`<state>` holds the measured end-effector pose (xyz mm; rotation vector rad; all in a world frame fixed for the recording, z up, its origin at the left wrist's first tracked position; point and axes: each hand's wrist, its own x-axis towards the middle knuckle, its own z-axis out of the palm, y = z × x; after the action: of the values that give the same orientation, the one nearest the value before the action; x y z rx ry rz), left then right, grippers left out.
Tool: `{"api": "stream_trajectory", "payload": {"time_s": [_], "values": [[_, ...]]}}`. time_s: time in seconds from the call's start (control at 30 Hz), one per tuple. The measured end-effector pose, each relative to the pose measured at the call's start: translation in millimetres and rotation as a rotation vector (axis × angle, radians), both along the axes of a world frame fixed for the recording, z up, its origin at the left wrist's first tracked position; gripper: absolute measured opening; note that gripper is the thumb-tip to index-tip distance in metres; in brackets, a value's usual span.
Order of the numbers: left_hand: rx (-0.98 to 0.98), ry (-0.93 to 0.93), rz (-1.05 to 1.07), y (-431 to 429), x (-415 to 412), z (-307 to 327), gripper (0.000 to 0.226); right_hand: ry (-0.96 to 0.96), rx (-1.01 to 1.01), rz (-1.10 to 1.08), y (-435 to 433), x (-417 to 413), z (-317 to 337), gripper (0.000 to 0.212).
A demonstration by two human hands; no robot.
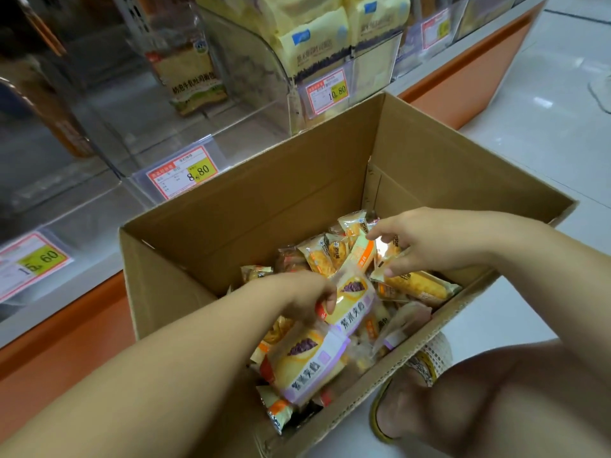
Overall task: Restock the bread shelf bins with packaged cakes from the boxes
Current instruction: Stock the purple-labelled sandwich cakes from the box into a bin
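An open cardboard box [258, 200] stands on the floor in front of the shelf, holding several packaged cakes. My left hand [297, 297] grips a yellow and purple packaged cake [355, 300] at its lower end. A second cake of the same kind [307, 365] lies nearer to me in the box. My right hand [426, 241] reaches in from the right, its thumb and fingers curled around the edge of a yellow cake packet [413, 282]. Beyond the box are clear shelf bins [139, 127], one with a single bread loaf [186, 67].
Another clear bin holds several yellow bread packs [317, 34] at the top. Price tags [182, 171] hang along the bin fronts. An orange shelf base [469, 77] runs along the white tiled floor. My sandalled foot [410, 385] is beside the box's right wall.
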<state>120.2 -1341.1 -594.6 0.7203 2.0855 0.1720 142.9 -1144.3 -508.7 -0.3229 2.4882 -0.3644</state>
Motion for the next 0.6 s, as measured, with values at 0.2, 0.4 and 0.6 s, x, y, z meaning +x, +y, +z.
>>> {"api": "stream_trajectory", "payload": {"time_s": [0.2, 0.4, 0.6], "values": [[0.063, 0.434, 0.047, -14, -22, 37, 0.024, 0.056, -0.003, 0.031, -13, 0, 3, 0.062], [0.168, 0.641, 0.033, -42, -9, 80, 0.031, 0.245, -0.244, -0.095, -36, -6, 5, 0.074], [0.376, 0.890, 0.003, -75, 13, 134, 0.029, 0.484, -0.557, -0.292, -59, -12, 36, 0.098]]}}
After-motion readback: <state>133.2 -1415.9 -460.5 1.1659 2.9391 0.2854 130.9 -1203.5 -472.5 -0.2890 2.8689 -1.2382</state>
